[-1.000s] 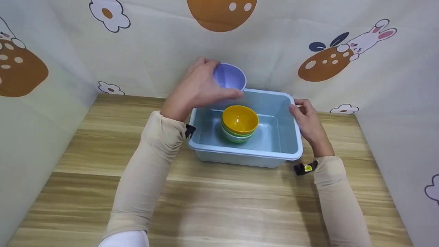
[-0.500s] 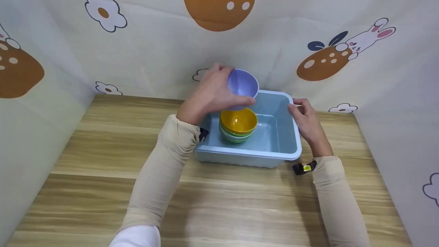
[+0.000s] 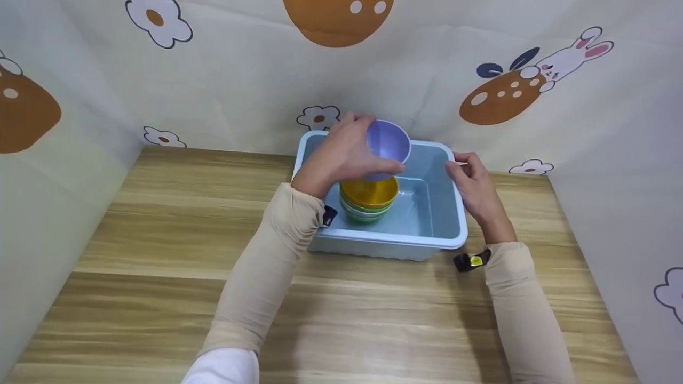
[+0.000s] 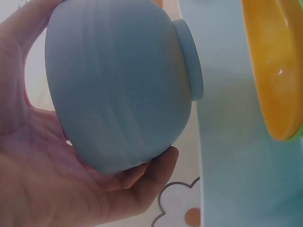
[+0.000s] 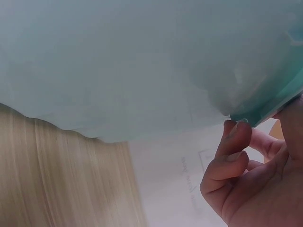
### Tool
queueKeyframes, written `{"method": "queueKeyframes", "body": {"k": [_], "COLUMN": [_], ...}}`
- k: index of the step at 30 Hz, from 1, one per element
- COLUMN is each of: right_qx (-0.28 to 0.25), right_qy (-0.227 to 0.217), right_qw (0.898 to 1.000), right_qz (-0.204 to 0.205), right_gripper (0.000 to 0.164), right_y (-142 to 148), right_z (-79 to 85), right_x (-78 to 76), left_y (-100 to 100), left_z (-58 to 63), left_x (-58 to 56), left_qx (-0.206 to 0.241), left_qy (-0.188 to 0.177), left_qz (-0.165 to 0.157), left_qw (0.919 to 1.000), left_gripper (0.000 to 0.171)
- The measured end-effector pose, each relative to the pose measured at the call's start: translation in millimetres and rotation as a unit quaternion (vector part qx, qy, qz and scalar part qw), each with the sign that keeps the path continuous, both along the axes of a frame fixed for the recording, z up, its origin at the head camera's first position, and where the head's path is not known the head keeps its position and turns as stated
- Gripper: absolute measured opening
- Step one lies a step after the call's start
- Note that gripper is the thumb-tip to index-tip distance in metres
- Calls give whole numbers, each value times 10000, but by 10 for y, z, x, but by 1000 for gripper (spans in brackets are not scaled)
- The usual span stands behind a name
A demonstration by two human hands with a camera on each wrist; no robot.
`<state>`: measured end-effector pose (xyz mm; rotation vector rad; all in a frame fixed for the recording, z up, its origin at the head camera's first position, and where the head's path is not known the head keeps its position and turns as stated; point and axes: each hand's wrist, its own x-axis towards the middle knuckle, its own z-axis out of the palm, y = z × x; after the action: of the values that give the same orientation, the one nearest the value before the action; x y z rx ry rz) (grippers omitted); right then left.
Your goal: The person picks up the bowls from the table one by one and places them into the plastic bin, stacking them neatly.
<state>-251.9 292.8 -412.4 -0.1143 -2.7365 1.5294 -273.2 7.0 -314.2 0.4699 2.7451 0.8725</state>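
A purple bowl [image 3: 391, 141] is gripped in my left hand [image 3: 349, 152], thumb at the near side and fingers at the far side. It is tilted, just above a stack of bowls whose top one is a yellow bowl [image 3: 371, 194]. Green and white rims show below the yellow one. The left wrist view has the purple bowl [image 4: 118, 85] looking bluish, its foot ring toward the yellow bowl [image 4: 279, 71], with a gap between. The stack stands inside a light blue plastic basin [image 3: 384, 238]. My right hand [image 3: 477, 186] holds the basin's right rim, fingers curled beneath it [image 5: 232, 161].
The basin rests on a wood-grain table [image 3: 160, 224]. Behind it rises a cream cloth wall [image 3: 240, 80] printed with flowers and rabbits, close to the basin's back edge. More cloth walls stand at the left and right.
My left hand has carried the purple bowl rightward and down, from behind the basin's back rim to just above the yellow bowl. The right hand has stayed on the basin's rim.
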Motion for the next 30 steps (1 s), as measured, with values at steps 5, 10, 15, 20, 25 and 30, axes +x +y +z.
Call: {"method": "queueKeyframes", "body": {"k": [5, 10, 15, 20, 25, 30], "right_qx": [45, 16, 0, 8, -31, -73], "right_qy": [64, 131, 159, 150, 134, 180], "right_qw": [10000, 9999, 9999, 9999, 9999, 9998], "right_qz": [-6, -8, 6, 13, 15, 5], "right_gripper": [54, 54, 54, 55, 53, 52], "right_y": [-18, 3, 16, 14, 11, 7], "right_z": [-5, -4, -13, -17, -19, -24], "right_x": [-4, 0, 1, -8, -13, -12], "left_y": [20, 69, 113, 141, 180, 206], "left_z": [-66, -82, -116, -184, -249, -286], "left_x": [-11, -8, 1, 8, 17, 20], "left_qx": [59, 21, -55, -223, -458, -659], "left_qy": [-23, -30, -71, -95, -69, -88], "left_qz": [-35, -47, -66, 19, 32, 33], "left_qw": [10000, 10000, 9999, 9997, 9989, 9978], "left_gripper": [100, 102, 103, 104, 100, 102]}}
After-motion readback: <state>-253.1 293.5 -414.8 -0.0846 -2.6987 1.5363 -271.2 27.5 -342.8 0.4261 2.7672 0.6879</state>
